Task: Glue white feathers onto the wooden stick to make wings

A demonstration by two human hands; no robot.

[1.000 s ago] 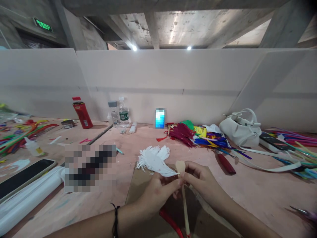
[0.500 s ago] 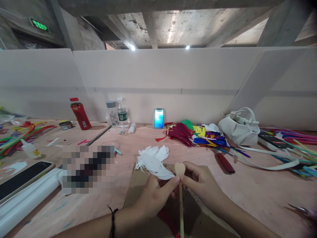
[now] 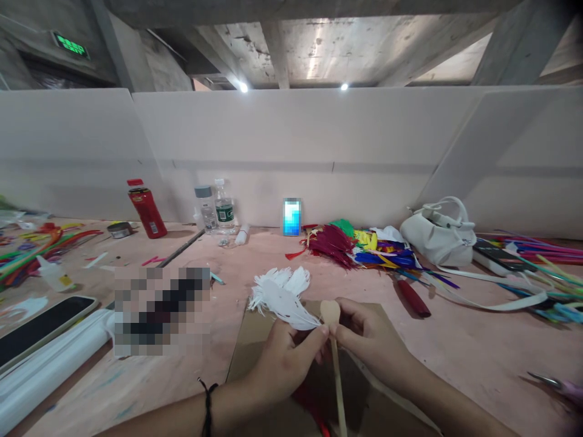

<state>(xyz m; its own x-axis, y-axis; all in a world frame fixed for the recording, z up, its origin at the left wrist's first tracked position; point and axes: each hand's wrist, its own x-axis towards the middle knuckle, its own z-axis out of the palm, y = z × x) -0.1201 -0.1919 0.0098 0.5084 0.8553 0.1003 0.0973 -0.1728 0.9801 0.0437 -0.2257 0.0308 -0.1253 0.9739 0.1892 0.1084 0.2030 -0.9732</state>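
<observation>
My left hand [image 3: 291,358] pinches the base of a white feather-like piece [image 3: 286,303] between thumb and fingers. The fringed white end fans out up and to the left. My right hand [image 3: 364,334] grips a thin wooden stick [image 3: 338,382] just below its rounded, heart-like head [image 3: 330,312]. Both thumbs meet close together at the neck of the stick. The stick's lower end points down toward me, over a brown board [image 3: 246,340]. Something red [image 3: 314,409] lies under the hands, partly hidden.
Colourful fringed pieces [image 3: 332,244] lie behind the hands, near a white handbag [image 3: 439,233] and a dark red object [image 3: 413,298]. At the left stand a red bottle [image 3: 148,211] and clear bottles [image 3: 224,209]; a phone [image 3: 45,325] and white roll [image 3: 59,364] lie nearer.
The stick's lower end has swung slightly to the right. Both hands stay nearly in place, with their holds unchanged.
</observation>
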